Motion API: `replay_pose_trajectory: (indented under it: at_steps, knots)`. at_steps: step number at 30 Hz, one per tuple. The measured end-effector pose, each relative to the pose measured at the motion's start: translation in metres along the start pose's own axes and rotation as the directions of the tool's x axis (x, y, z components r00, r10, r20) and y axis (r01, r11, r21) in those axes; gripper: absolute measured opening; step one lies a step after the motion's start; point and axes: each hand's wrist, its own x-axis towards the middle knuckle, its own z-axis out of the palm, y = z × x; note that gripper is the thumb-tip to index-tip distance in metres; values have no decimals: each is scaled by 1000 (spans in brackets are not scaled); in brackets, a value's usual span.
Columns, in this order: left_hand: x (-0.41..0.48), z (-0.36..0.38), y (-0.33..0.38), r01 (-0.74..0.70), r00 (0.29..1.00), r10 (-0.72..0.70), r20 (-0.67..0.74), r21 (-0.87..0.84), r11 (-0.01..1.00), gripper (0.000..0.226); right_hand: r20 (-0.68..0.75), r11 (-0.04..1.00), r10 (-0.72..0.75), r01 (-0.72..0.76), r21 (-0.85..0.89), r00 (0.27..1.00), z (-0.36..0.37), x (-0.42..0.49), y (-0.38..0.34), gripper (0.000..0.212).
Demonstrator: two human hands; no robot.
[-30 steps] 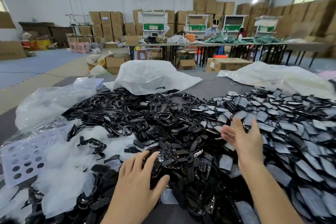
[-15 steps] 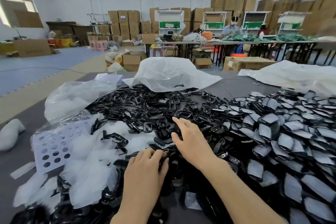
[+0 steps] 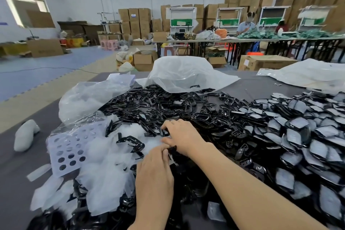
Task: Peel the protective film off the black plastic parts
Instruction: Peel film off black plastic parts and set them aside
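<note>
Both hands meet over the heap near the front edge of the bench. The right hand curls round a small black part, seemingly to steady it. The left hand pinches its edge, likely to lift the film. Peeled film is heaped leftward, covered parts rightward. Half a second ago the right hand was reaching flatter into the pile.

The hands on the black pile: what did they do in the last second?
The right hand swung left from above the film-covered parts and met the left hand; both now pinch one small black part between them. A second ago the right was open and the left lay flat on the pile. The peeled film and bags stayed put.
</note>
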Motion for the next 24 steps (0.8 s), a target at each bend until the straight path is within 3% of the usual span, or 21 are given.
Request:
replay_pose_trajectory:
  at_steps: [3, 5, 6, 8, 10, 11, 13, 16, 22, 24]
  knots:
    - [2, -4, 2, 193, 981, -189, 44, -324, 926, 21, -207, 973, 55, -5, 230, 977, -4, -17, -2, 21]
    - [4, -7, 5, 267, 962, -258, 84, -462, 846, 20, -252, 811, 249, -59, 582, 935, -12, -33, 1, 16]
    - [4, -8, 7, 285, 957, -272, 103, -519, 806, 20, -218, 663, 357, -82, 744, 908, -18, -42, 2, 17]
    - [4, -11, 11, 294, 954, -270, 131, -586, 755, 20, -86, 262, 504, -58, 963, 859, -30, -61, 8, 16]
    - [3, -14, 14, 294, 955, -256, 152, -616, 731, 20, 53, -168, 550, 48, 985, 834, -38, -84, 17, 15]
    - [2, -15, 16, 296, 954, -253, 160, -633, 715, 20, 105, -291, 554, 74, 954, 826, -40, -96, 20, 15]
    - [-1, -15, 19, 297, 954, -249, 168, -661, 690, 16, 173, -345, 551, 34, 938, 816, -37, -122, 22, 19]
    - [-8, -13, 26, 280, 960, -215, 181, -667, 691, 12, 206, -321, 551, -22, 947, 809, -23, -155, 20, 29]
    - [-20, -4, 34, 205, 961, -46, 272, -591, 780, 52, 231, -251, 520, -111, 961, 822, -12, -177, 13, 42]
    - [-21, 0, 35, 221, 954, -44, 297, -598, 770, 50, 213, -237, 530, -98, 967, 821, -9, -174, 12, 28]
